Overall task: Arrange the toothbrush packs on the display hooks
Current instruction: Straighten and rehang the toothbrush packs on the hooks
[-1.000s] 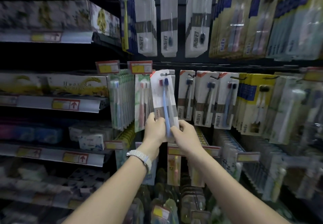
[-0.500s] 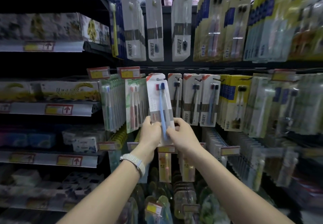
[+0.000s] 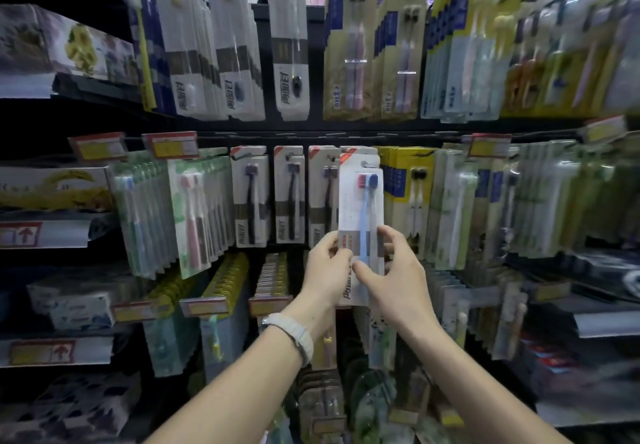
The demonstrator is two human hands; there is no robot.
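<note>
I hold a white toothbrush pack with a red-headed and a blue-headed brush upright in front of the middle row of hooks. My left hand grips its lower left edge, thumb on the front. My right hand pinches its lower right side. The pack's top overlaps the hung white packs with dark brushes and sits just left of the yellow packs. Whether its hole is on a hook I cannot see.
More white packs with dark brushes hang to the left, then green packs. An upper row of packs hangs above. Price tags jut out from the rail. Boxed goods fill shelves at left.
Both hands have carried the pack to the right along the row, from beside the green packs to the spot next to the yellow packs. The view has shifted too.
</note>
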